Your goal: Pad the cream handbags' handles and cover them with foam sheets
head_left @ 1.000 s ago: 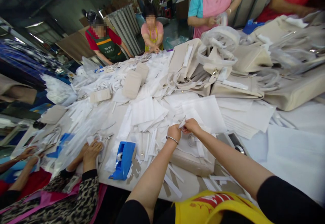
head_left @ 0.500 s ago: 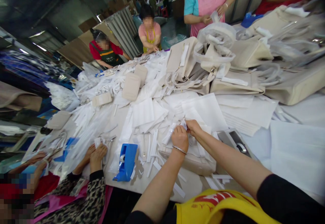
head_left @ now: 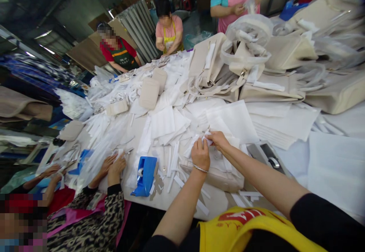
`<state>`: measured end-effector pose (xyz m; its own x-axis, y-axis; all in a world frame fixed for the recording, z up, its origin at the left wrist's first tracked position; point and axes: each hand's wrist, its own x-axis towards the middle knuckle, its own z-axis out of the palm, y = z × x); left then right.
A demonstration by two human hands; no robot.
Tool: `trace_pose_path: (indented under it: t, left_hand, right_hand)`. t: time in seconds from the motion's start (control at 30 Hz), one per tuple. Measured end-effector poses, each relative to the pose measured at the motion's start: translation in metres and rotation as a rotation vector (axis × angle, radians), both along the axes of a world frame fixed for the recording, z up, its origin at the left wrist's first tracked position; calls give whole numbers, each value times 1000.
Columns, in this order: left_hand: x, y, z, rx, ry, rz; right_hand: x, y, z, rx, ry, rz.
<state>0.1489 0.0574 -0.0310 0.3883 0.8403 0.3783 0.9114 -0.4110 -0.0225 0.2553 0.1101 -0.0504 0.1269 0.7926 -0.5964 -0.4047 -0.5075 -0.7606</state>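
Note:
My left hand (head_left: 200, 153) and my right hand (head_left: 218, 139) are close together above a beige bag (head_left: 222, 177) that lies on the table in front of me. Between them is a small piece of white wrapping (head_left: 205, 134), pinched in the fingers of both hands. What lies inside the wrapping cannot be made out. My forearms partly cover the bag. White foam sheets (head_left: 230, 120) lie just beyond my hands, and thin white strips (head_left: 172, 160) are scattered to the left of the bag.
A blue tape dispenser (head_left: 145, 176) stands left of my arms, and a grey tape dispenser (head_left: 266, 157) to the right. Wrapped beige bags (head_left: 273, 88) are piled at the back right. A co-worker's hands (head_left: 114, 166) work at the left; other people stand across the table.
The view has shifted slightly. My hands remain together on the white wrapping, with the left fingers slightly raised. Across the table, the person in the yellow apron has moved their arms.

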Motion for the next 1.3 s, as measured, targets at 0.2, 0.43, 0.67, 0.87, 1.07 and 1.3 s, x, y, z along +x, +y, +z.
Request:
trace_pose_path:
  t: [0.2, 0.43, 0.67, 0.87, 1.07, 1.3]
  left_hand:
    - [-41, -23, -5, 76, -177, 43]
    - [-57, -30, 19, -185, -782, 118]
    - [-40, 9, 18, -1008, -1269, 352]
    - [-39, -8, 15, -1102, -1440, 555]
    - [-43, -12, 17, -938, -1519, 339]
    - [-31, -17, 21, -676, -1130, 328]
  right_hand:
    - [5, 9, 6, -57, 45, -26]
    - [9, 12, 6, -62, 76, -2]
    - [11, 10, 4, -46, 90, 43]
    - [14, 12, -1, -38, 88, 20]
    - [16, 15, -4, -64, 97, 8]
    - [11, 4, 16, -45, 34, 40]
